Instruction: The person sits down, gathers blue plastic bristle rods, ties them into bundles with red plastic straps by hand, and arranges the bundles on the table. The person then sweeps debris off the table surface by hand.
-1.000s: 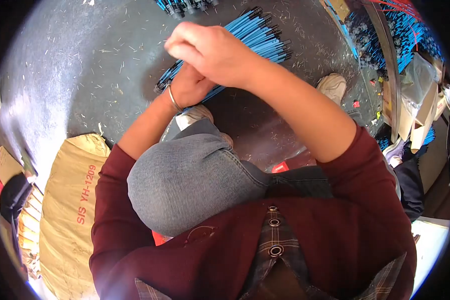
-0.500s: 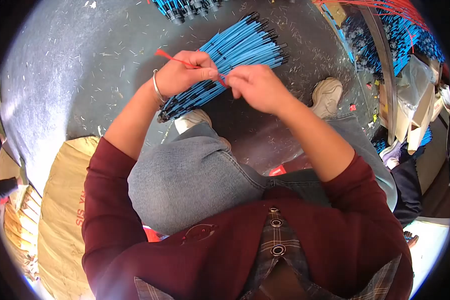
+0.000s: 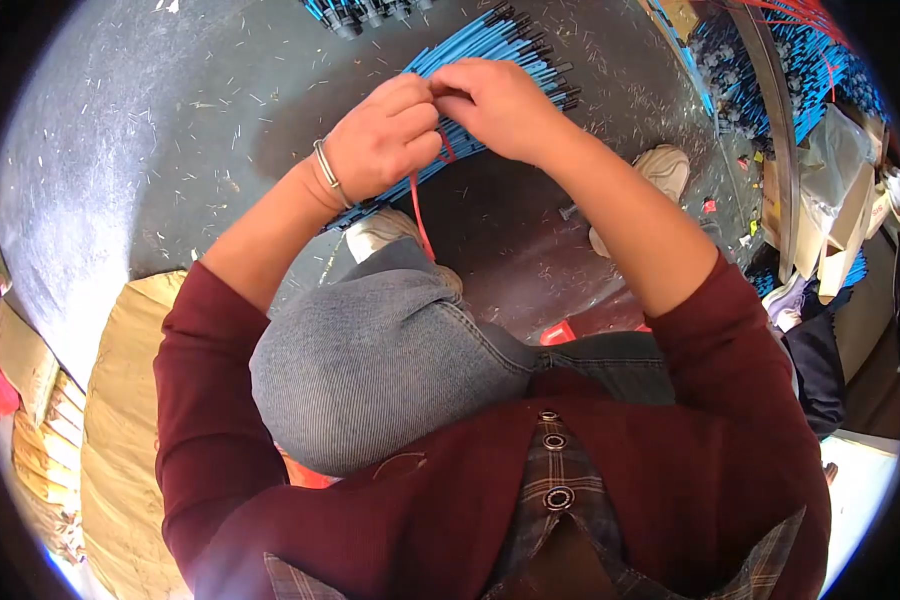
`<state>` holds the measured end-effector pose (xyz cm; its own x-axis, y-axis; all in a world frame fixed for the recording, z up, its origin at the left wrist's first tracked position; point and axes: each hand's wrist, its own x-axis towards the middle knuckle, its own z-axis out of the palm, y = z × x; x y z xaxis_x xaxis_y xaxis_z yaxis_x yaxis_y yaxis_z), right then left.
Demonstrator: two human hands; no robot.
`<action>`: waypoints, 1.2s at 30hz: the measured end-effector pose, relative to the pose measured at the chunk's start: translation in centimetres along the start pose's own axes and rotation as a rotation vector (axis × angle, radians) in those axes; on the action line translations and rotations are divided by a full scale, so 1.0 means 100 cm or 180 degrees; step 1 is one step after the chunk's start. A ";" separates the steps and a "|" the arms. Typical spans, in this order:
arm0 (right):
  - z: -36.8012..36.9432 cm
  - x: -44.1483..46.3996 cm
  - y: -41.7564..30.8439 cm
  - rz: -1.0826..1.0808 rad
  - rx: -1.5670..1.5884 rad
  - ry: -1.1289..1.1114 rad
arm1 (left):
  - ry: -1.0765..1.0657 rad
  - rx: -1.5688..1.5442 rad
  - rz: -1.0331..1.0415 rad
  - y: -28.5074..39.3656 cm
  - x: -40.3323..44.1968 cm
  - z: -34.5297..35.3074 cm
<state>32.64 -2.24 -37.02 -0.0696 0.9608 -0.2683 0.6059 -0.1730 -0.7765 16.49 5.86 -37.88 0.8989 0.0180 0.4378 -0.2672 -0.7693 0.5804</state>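
A bundle of thin blue rods (image 3: 515,45) with black tips lies on the floor under my hands, its middle largely hidden by them. My left hand (image 3: 385,132) is closed above it, fingers curled. A thin red strip (image 3: 417,210) hangs down from this hand toward my shoe, and more red shows across the rods between my hands. My right hand (image 3: 500,105) meets the left fingertips, thumb and forefinger pinched together. What lies in that pinch is hidden.
More black-tipped blue rods (image 3: 370,12) lie at the top edge. A rack (image 3: 768,110) with further rods stands at upper right, near cardboard boxes (image 3: 840,215). A tan sack (image 3: 125,420) is at my left. Small scraps litter the floor.
Both hands have moved up and slightly closer together. The left hand has turned over, back upward. The red strip's free end, earlier pointing up-left, now hangs down below the left hand.
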 end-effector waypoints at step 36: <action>-0.013 -0.016 -0.005 -0.0651 -0.0853 0.0257 | 0.0719 0.1168 -0.0641 0.002 -0.007 0.009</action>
<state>33.47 -3.40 -35.43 -0.1548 0.9856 -0.0683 0.7732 0.0778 -0.6294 16.11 5.09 -38.65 0.8114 0.2970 0.5034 0.0814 -0.9103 0.4058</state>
